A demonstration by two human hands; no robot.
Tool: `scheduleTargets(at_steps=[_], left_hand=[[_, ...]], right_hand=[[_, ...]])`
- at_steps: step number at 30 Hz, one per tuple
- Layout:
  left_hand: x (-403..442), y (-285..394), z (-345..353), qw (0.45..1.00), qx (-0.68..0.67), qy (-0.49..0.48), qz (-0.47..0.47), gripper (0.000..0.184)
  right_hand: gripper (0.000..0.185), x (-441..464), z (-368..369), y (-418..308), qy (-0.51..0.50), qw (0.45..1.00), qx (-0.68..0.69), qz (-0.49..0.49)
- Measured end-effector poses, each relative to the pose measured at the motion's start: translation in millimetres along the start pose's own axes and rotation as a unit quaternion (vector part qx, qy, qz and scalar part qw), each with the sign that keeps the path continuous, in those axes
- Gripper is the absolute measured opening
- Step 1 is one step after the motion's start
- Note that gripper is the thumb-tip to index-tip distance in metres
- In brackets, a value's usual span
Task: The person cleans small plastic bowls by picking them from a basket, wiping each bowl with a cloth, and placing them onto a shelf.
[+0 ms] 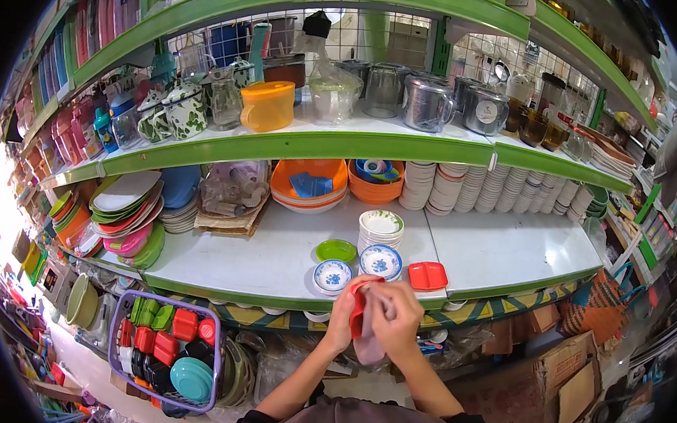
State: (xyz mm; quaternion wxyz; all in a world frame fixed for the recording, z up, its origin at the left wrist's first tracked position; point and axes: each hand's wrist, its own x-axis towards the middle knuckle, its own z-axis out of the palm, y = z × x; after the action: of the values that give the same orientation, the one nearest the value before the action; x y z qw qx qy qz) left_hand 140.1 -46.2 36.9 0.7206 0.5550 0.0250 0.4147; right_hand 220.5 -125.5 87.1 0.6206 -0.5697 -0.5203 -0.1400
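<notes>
In front of the lower shelf, my left hand (341, 319) is closed around a small red dish (357, 312), seen nearly edge-on. My right hand (395, 317) grips a greyish-pink cloth (371, 347) and presses it against the dish; the cloth's lower end hangs down. Just beyond my hands, blue-flowered white bowls (332, 276) stand in short stacks beside a taller stack of white bowls (381, 223). A green dish (336, 251) lies behind them. To their right, at the shelf edge, is a red divided dish (428, 276).
A purple basket (125, 295) of coloured plastic dishes stands lower left. An open cardboard box (553, 380) sits lower right. Stacked plates (126, 198), orange basins (309, 182) and several bowl stacks (471, 190) line the white shelf (258, 261). Mugs and jugs fill the green-edged shelf (342, 145) above.
</notes>
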Motion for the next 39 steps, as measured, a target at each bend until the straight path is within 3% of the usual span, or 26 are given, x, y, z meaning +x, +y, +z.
scheduleTargets(at_steps=[2, 4, 8, 10, 11, 14, 16, 20, 22, 24, 26, 29, 32, 33, 37, 39], left_hand=[[3, 21, 4, 0.996, 0.079, -0.017, 0.024, 0.055], [6, 15, -2, 0.999, 0.048, -0.016, 0.014, 0.056], [6, -5, -3, 1.000, -0.014, 0.005, -0.023, 0.059], [4, -5, 2, 1.000, -0.016, 0.019, -0.018, 0.060], [5, 1, 3, 1.000, 0.013, -0.001, 0.023, 0.057], [7, 17, -3, 0.993, 0.116, -0.014, 0.017, 0.057], [10, 12, -7, 0.999, 0.052, -0.003, 0.010, 0.056], [7, -6, -8, 0.999, -0.031, 0.023, -0.028, 0.057], [7, -4, -2, 0.997, -0.047, 0.038, -0.049, 0.059], [9, 8, -2, 1.000, 0.014, 0.006, 0.000, 0.059], [10, 14, -8, 0.998, 0.055, -0.002, 0.003, 0.059], [11, -6, -17, 0.997, -0.062, 0.045, -0.020, 0.060], [12, -1, -8, 0.981, -0.151, 0.091, -0.077, 0.058], [12, 2, -7, 0.980, -0.152, 0.099, -0.078, 0.058], [13, -7, -16, 0.985, -0.129, 0.109, -0.034, 0.059], [14, -4, -13, 0.983, -0.142, 0.113, -0.038, 0.059]], right_hand=[[0.017, 1, 0, 5, -0.011, 0.998, -0.050, 0.043], [0.016, -6, 1, 2, -0.054, 0.991, -0.107, 0.050], [0.018, -8, 4, -10, -0.064, 0.997, 0.045, 0.011], [0.019, -5, 5, -3, -0.021, 1.000, 0.010, 0.004], [0.019, -1, 4, 3, 0.001, 1.000, -0.015, 0.004], [0.018, 1, 6, 12, 0.002, 0.997, -0.055, 0.048], [0.017, -6, 8, 8, -0.041, 0.993, -0.099, 0.050], [0.019, -6, 6, -5, -0.095, 0.994, 0.039, 0.020], [0.020, -2, 6, 4, -0.060, 0.998, 0.019, 0.005], [0.019, 4, 8, 19, 0.007, 1.000, -0.006, 0.000], [0.019, 5, 6, 16, -0.020, 0.998, -0.046, 0.031], [0.023, -15, 10, 5, -0.059, 0.992, -0.112, 0.018], [0.021, -35, 14, -13, -0.137, 0.990, -0.026, -0.019], [0.019, -41, 22, -12, -0.097, 0.993, -0.037, -0.054], [0.018, -24, 17, 16, -0.037, 0.996, -0.038, 0.076], [0.017, -29, 17, 7, -0.070, 0.994, -0.063, 0.049]])
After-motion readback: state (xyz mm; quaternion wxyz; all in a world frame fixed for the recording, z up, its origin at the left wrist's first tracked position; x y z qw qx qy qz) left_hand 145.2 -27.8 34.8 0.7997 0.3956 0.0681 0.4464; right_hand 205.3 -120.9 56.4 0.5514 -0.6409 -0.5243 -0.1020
